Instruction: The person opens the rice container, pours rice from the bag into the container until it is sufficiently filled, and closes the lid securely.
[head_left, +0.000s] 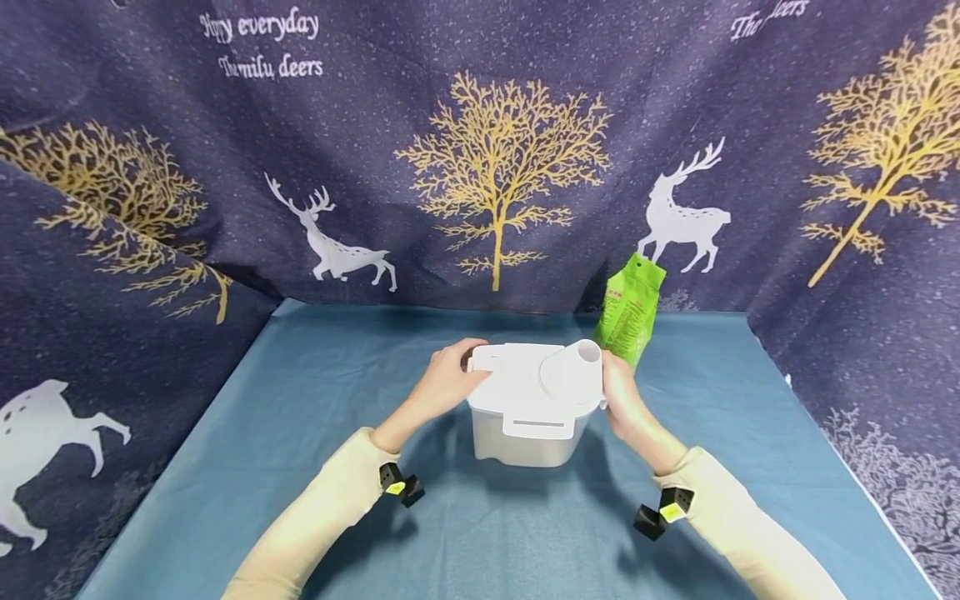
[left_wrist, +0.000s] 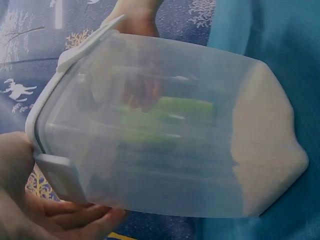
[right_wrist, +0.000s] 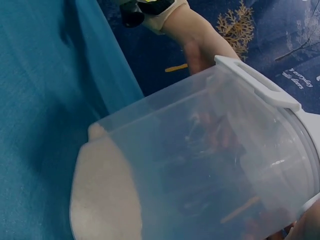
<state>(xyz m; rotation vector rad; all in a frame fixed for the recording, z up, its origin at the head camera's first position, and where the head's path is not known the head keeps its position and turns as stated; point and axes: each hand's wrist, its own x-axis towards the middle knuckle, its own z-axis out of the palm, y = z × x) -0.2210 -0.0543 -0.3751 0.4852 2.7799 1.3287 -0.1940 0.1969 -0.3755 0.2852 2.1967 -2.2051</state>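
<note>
Sleeves: two cream long sleeves (head_left: 315, 517) reach in from the near edge, each with a small black wrist camera.
Left hand: the left hand (head_left: 447, 382) holds the left end of the lid, fingers curled over its top edge and thumb by a side clasp.
Right hand: the right hand (head_left: 621, 398) presses against the right side, fingers wrapped round the lid's edge below the spout.
Container: a translucent white rectangular plastic container (head_left: 529, 433) with a white clip-on lid (head_left: 517, 379) and round pour spout (head_left: 577, 357) stands mid-table on the teal tablecloth (head_left: 300, 433); white grains (left_wrist: 265, 145) lie in its bottom.
Pouch: a green printed pouch (head_left: 632, 308) stands upright just behind the container's right end.
Backdrop: navy cloth with gold trees and white deer (head_left: 686, 218).
</note>
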